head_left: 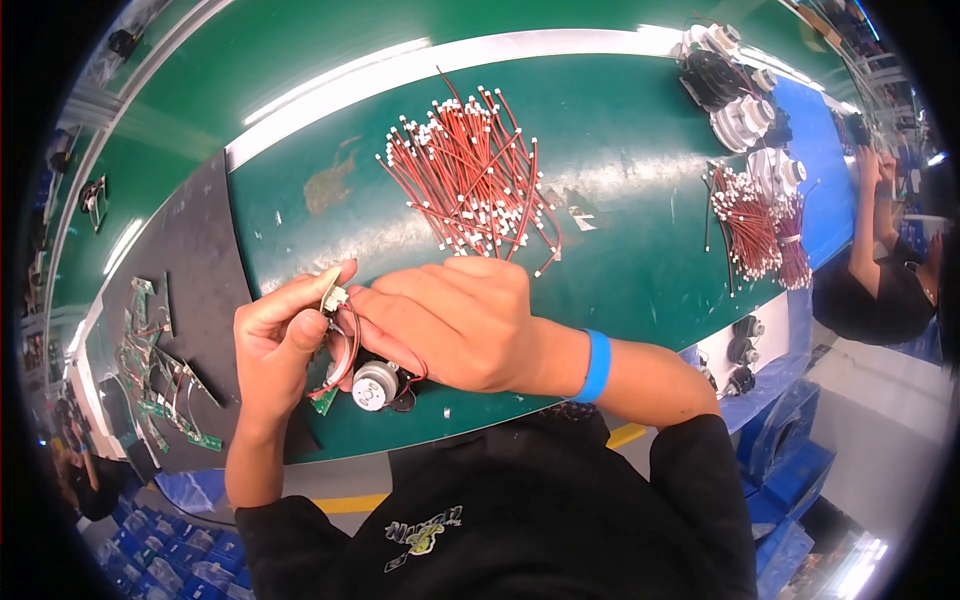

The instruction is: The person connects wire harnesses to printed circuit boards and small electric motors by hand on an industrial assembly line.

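Note:
My left hand (pixel 275 345) pinches a small circuit board (pixel 331 284) between thumb and fingers, its edge tilted up. A white connector (pixel 338 298) sits on that board, with red and dark wires (pixel 352 335) looping down from it. My right hand (pixel 455 325) is closed beside the connector, its fingers curled round the wires; its fingertips are partly hidden. Just below both hands, a small round motor (pixel 375 387) with a silver-white face and black mount rests near the table edge. A green board corner (pixel 324 401) shows under the left hand.
A pile of red-and-black cables (pixel 465 170) with white plugs lies ahead on the green table (pixel 620 130). Green circuit boards (pixel 165 370) lie on a black mat at left. Cable bundles (pixel 750 225) and white-and-black motors (pixel 742 122) stand at right. A co-worker (pixel 880 250) is at far right.

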{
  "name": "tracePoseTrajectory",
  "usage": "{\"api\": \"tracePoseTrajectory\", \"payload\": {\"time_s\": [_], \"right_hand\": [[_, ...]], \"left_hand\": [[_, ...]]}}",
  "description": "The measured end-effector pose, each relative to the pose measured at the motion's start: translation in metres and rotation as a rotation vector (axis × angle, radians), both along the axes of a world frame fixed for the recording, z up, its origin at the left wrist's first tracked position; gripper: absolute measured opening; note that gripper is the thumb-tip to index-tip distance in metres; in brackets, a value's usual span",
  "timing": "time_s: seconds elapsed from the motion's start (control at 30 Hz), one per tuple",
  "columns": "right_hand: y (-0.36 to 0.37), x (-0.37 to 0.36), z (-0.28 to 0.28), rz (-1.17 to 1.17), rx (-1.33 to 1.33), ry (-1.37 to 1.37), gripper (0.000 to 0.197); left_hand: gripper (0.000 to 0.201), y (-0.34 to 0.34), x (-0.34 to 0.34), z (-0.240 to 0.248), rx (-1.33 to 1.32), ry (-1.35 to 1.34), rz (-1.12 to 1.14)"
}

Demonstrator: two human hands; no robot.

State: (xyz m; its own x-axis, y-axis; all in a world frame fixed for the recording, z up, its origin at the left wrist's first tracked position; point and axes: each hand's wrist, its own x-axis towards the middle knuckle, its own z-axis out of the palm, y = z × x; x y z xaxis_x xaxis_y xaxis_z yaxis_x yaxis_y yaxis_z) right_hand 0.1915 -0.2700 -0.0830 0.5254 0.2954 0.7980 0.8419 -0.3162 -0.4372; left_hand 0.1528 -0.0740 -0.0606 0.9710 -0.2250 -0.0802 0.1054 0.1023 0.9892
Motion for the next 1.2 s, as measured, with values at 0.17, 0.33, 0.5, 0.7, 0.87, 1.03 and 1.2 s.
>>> {"api": "tracePoseTrajectory", "payload": {"time_s": [0.17, 0.33, 0.5, 0.7, 0.87, 1.03, 1.2], "right_hand": [[0.005, 0.002, -0.007, -0.018, 0.006, -0.02, 0.018], [0.0, 0.0, -0.007, 0.007, 0.014, 0.041, 0.017], [-0.009, -0.006, -0.011, 0.052, 0.012, 0.134, 0.029], [-0.012, -0.009, 0.012, 0.08, 0.144, 0.039, 0.039], [-0.013, -0.002, 0.003, 0.076, 0.162, -0.019, 0.04], [-0.011, -0.003, -0.003, 0.092, 0.042, 0.0, 0.037], [-0.013, 0.002, -0.002, 0.064, 0.042, -0.017, 0.032]], "left_hand": [[0.043, 0.003, 0.005, 0.008, 0.097, -0.011, -0.025], [0.035, 0.015, 0.008, 0.017, 0.377, -0.255, -0.027], [0.046, 0.038, 0.016, 0.048, 0.471, -0.417, 0.093], [0.041, 0.059, 0.07, 0.118, 0.757, -0.529, 0.527], [0.038, 0.042, 0.194, 0.108, 0.821, -0.549, 0.37], [0.037, 0.057, 0.264, 0.08, 0.945, -0.631, 0.364], [0.034, 0.103, 0.306, 0.031, 0.981, -0.677, 0.471]]}}
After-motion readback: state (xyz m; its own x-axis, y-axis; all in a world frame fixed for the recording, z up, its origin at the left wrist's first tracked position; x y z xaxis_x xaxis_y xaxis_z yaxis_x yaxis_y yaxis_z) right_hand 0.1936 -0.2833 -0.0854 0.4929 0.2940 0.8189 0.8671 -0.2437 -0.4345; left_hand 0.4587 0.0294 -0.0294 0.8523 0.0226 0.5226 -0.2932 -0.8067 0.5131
